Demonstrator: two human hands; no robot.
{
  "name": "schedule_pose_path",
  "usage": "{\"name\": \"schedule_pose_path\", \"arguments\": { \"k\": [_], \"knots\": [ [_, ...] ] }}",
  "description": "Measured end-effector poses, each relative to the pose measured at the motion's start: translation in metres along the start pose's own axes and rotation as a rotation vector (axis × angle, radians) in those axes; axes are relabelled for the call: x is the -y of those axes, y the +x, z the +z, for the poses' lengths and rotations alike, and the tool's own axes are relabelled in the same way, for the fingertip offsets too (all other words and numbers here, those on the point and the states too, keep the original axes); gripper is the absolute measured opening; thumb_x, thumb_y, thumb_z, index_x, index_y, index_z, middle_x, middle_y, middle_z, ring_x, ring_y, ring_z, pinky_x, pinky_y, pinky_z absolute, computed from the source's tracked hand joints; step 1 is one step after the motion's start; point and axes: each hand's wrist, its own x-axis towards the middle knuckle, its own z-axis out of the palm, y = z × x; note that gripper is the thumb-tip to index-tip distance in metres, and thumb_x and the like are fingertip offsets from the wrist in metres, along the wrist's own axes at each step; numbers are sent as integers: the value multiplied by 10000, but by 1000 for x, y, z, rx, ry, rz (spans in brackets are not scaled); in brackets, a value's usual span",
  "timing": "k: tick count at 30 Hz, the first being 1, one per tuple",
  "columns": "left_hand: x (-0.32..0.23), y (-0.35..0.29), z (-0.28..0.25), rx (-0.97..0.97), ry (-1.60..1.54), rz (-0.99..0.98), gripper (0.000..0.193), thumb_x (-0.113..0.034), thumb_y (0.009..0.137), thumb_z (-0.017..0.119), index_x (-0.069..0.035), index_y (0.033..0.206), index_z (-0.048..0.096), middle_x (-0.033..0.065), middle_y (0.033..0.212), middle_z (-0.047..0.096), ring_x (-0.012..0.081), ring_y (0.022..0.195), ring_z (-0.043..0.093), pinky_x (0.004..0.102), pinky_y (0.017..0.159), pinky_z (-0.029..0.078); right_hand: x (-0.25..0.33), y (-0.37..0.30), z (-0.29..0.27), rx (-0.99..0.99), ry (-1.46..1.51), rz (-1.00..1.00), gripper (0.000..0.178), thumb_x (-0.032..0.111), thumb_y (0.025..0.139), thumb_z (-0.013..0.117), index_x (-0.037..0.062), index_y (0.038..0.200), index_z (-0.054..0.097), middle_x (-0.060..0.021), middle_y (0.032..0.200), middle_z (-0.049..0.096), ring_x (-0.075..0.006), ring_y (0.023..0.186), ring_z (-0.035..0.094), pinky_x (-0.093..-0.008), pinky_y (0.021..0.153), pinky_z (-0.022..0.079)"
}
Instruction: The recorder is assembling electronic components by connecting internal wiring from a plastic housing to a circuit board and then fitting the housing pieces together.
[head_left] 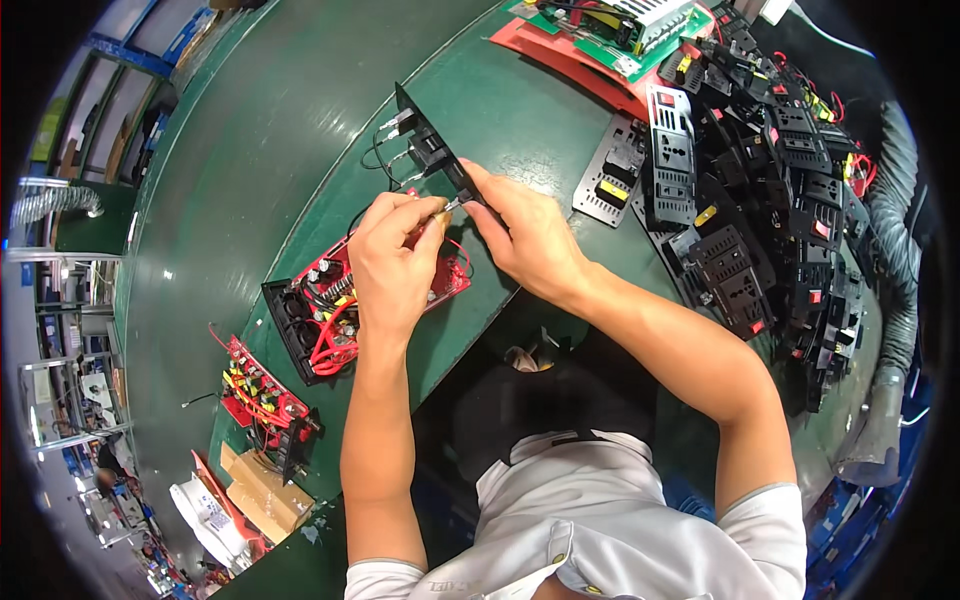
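Note:
My right hand (pixel 530 235) grips the lower end of a black socket panel (pixel 430 145), thumb on one face and fingers on the other. The panel stands tilted on edge above the bench, with dark wires (pixel 372 150) looping from metal terminals on its back. At its lower end, my left hand (pixel 392 255) pinches a small metal wire connector (pixel 450 206), its tip at or touching the panel. Beneath my left hand lies a red circuit board (pixel 452 285) with thick red wires (pixel 335 340) and a black end plate (pixel 292 335); the hand covers part of it.
Another red circuit board (pixel 262 395) lies to the left, near a cardboard piece (pixel 265 490). At right is a heap of black socket panels (pixel 735 275), with one grey-black panel (pixel 610 170) nearest my hand. Green boards (pixel 640 50) rest on a red tray (pixel 560 65) at the back.

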Motion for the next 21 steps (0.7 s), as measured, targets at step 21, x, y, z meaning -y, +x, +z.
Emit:
{"name": "schedule_pose_path", "arguments": {
  "k": [21],
  "knots": [
    [1, 1, -2, 36, 7, -59, 161, 14, 819, 723, 23, 980, 731, 48, 865, 653, 85, 657, 546, 238, 614, 450, -2, -1, 6, -79, -45, -60, 436, 17, 904, 625, -3, 1333, 548, -186, 861, 629, -355, 760, 625, -408, 682, 502]
  ]
}}
